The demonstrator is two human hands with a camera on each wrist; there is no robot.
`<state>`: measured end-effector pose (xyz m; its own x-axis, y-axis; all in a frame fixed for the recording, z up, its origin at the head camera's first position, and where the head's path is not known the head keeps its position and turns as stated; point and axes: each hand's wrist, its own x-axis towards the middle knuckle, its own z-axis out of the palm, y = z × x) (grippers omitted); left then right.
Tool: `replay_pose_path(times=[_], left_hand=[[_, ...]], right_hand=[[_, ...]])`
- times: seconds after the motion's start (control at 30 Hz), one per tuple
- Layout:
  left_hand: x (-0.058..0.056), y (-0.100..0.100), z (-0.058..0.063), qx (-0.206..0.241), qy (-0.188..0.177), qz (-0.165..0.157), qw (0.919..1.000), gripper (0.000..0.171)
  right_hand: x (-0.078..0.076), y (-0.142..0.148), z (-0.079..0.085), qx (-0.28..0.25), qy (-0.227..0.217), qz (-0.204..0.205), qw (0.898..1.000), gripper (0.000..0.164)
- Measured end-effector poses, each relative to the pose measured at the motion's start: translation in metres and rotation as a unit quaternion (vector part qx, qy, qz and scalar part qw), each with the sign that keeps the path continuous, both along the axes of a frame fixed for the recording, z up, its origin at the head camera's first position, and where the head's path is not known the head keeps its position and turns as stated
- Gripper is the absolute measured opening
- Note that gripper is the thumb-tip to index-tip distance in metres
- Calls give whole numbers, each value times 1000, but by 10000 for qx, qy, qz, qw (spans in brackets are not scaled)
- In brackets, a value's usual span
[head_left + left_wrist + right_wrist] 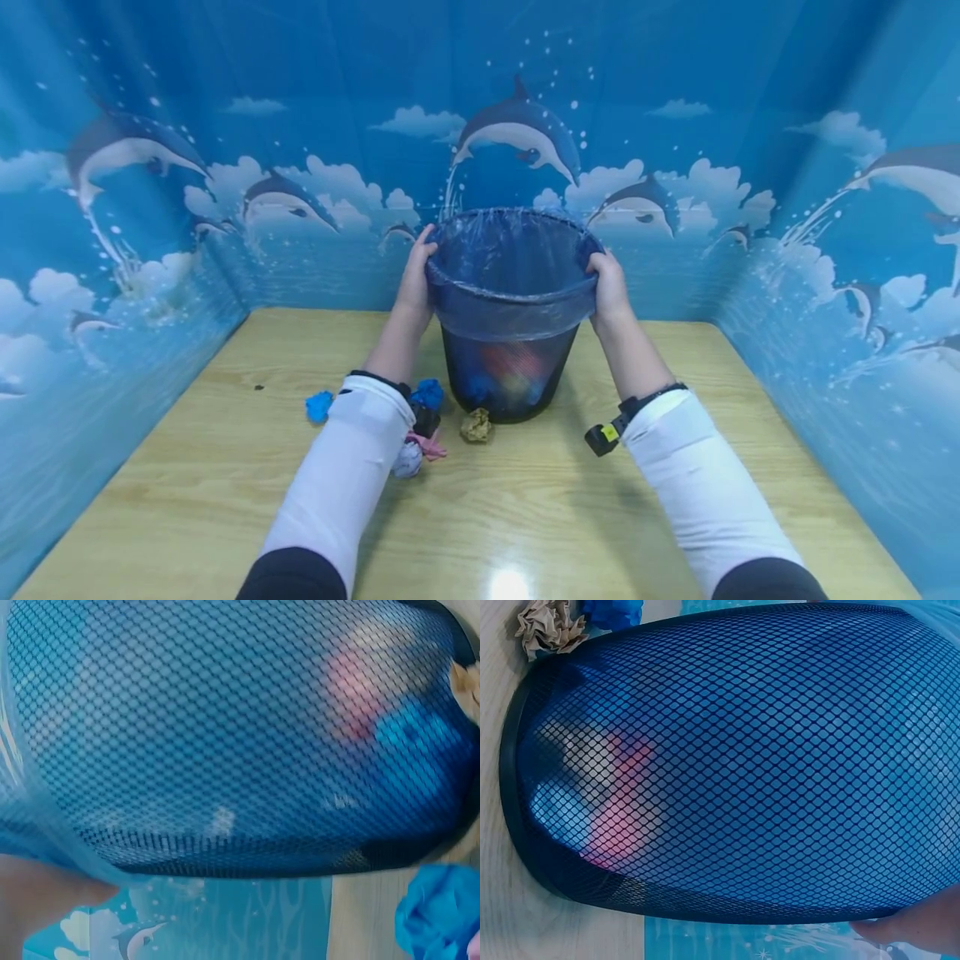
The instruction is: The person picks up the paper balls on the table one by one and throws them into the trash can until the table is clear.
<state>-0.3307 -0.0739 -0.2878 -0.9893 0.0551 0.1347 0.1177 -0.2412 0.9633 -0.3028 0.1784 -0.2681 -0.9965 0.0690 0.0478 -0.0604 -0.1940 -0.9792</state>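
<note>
A dark mesh wastebasket point(461, 358) stands upright on the table, with a translucent blue bin liner point(517, 315) folded down over its rim. My left hand point(415, 279) grips the rim on the left side, thumb at the top edge. On the opposite side my right hand point(611, 287) holds the rim the same way. Through the mesh wall point(780, 765) in the right wrist view, pink, tan and blue crumpled pieces show near the bottom. The left wrist view has a bright blue crumpled piece point(409, 735) behind the mesh. Parts of both hands' fingers are hidden.
A tan crumpled paper ball point(476, 426) lies against the basket's base. Left of it are blue point(427, 393), pink point(429, 445) and white point(407, 460) crumpled pieces, partly behind the left forearm. Another blue piece point(318, 407) sits farther left. A dolphin-print curtain point(360, 100) surrounds the wooden table point(525, 508).
</note>
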Motion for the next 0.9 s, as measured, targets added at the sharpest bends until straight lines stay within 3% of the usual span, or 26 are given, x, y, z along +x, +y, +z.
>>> replay_pose_path(times=[0.33, 0.57, 0.73, 0.9], left_hand=[[8, -14, -7, -44, 319, -104, 9994, 60], [21, -38, -16, -192, 345, -211, 9990, 60], [33, -67, -24, -609, 139, -143, 9979, 61], [45, -96, -33, -1161, -312, -24, 9927, 64]], right_hand=[[-1, 1, 0, 35, -23, -8, 10000, 79], [0, 2, 1, 73, -69, -68, 9999, 79], [0, 1, 1, 110, -95, -50, 9999, 78], [0, 1, 0, 71, -113, -35, 9999, 80]])
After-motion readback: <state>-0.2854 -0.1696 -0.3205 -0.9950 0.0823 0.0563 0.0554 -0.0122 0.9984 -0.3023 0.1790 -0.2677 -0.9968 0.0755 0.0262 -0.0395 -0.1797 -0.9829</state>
